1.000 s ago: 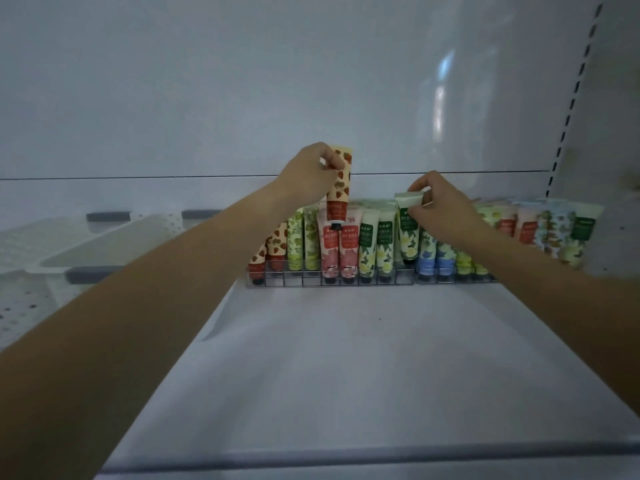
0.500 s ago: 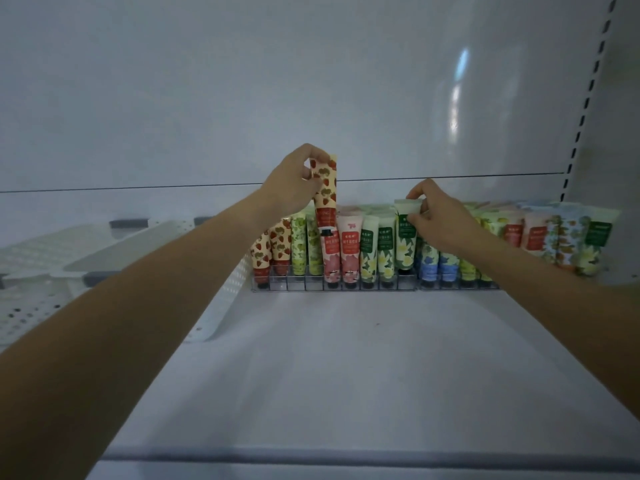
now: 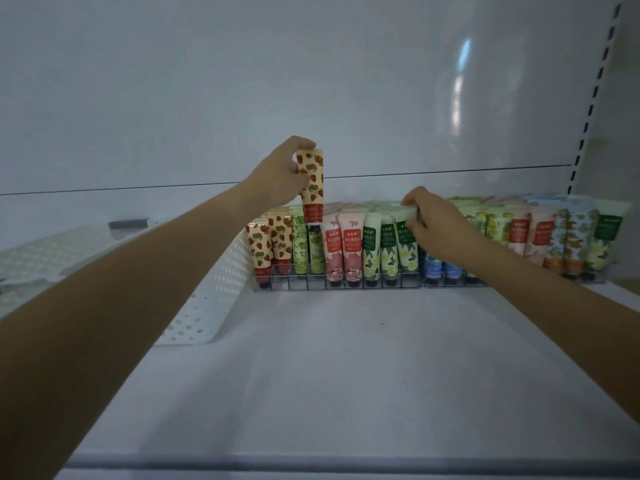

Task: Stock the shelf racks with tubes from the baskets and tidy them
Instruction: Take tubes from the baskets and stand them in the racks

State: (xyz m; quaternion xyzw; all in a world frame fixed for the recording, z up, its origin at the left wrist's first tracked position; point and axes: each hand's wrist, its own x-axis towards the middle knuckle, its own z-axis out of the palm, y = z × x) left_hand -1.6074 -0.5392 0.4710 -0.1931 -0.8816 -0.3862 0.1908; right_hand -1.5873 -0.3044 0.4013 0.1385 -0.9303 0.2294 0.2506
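Our left hand (image 3: 280, 174) is up above the row, fingers curled round the crimped end of a strawberry tube (image 3: 312, 185). The tube hangs upright, black cap down. The cap sits just over the tops of the lime tubes (image 3: 300, 244), right beside the pink tubes (image 3: 341, 251). It's not in a slot, and honestly we can't tell which slot it's lined up with.

Our right hand (image 3: 436, 226) is lower and off to the right, pinching the flat top of a green-label tube (image 3: 406, 244) with pale flowers, fingers curled over it. That one stands cap down at the right end of the left rack (image 3: 339, 287).

Left rack, going from the left: a strawberry pair (image 3: 270, 244), lime, pink, then the green-label ones. The right rack (image 3: 450, 284) sits right up beside it. Its blue tubes (image 3: 434, 266) are half hidden behind our right wrist. Further right there are yellowish, red-label, orange and dark green ones, a bit blurry.

Both racks sit toward the far side of the white shelf (image 3: 346, 375). A white basket (image 3: 214, 292) with punched holes is just left of the left rack. A second basket (image 3: 52, 251) is further left, too blurred for detail.
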